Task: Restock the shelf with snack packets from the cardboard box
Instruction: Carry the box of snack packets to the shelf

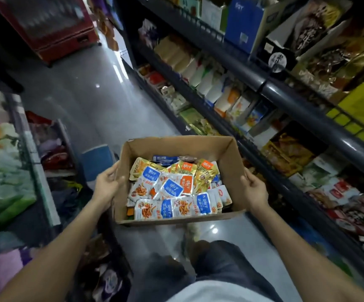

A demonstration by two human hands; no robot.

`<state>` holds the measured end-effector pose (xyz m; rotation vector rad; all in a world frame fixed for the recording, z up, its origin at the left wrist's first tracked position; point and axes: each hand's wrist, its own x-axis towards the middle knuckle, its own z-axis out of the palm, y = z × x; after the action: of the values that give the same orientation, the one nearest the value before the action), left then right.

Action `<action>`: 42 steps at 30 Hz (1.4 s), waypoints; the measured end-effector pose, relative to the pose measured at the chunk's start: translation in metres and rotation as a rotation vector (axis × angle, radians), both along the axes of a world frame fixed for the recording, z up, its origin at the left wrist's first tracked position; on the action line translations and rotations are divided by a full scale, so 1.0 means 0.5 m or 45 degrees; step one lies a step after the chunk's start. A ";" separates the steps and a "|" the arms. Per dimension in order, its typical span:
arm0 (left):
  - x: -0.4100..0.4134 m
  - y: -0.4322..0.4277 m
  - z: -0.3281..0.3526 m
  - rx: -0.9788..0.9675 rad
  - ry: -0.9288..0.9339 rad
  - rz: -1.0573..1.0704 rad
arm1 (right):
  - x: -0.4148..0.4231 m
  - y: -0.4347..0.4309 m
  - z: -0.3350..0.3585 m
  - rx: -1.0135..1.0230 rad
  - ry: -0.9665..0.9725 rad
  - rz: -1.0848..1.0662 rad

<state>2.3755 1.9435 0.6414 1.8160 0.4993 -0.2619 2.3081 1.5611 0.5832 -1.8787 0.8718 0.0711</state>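
An open cardboard box [176, 147] hangs in the air in front of me over the aisle floor. It is full of small snack packets [172, 188] in silver, gold, blue and orange. My left hand [108, 185] grips the box's left wall, thumb over the rim. My right hand [254, 189] grips the right wall the same way. The dark metal shelf [285, 92] runs along my right, its tiers packed with snack bags.
A blue stool or crate [97, 160] stands on the floor just past the box's left side. A lower rack of bagged goods [6, 166] lines my left. A red cabinet [52, 29] stands at the aisle's far end. My knees [209, 262] are below the box.
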 end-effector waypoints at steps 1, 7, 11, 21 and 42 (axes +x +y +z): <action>0.045 0.004 0.000 0.005 0.014 -0.021 | 0.034 0.005 -0.002 -0.004 0.008 -0.013; 0.293 0.023 -0.004 0.020 0.084 -0.118 | 0.206 0.036 -0.008 0.024 0.005 -0.115; 0.460 0.015 -0.014 0.026 0.079 -0.297 | 0.290 0.069 -0.019 0.035 0.012 -0.238; 0.807 -0.006 -0.030 -0.040 0.158 -0.807 | 0.395 0.230 -0.045 0.031 -0.059 -0.781; 1.064 -0.101 -0.130 0.073 0.217 -1.168 | 0.482 0.350 -0.126 0.066 0.010 -1.159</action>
<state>2.9073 1.8928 0.5765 1.9841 -0.2544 -1.0348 2.5491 1.7363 0.5200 -1.2840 1.6265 -0.4507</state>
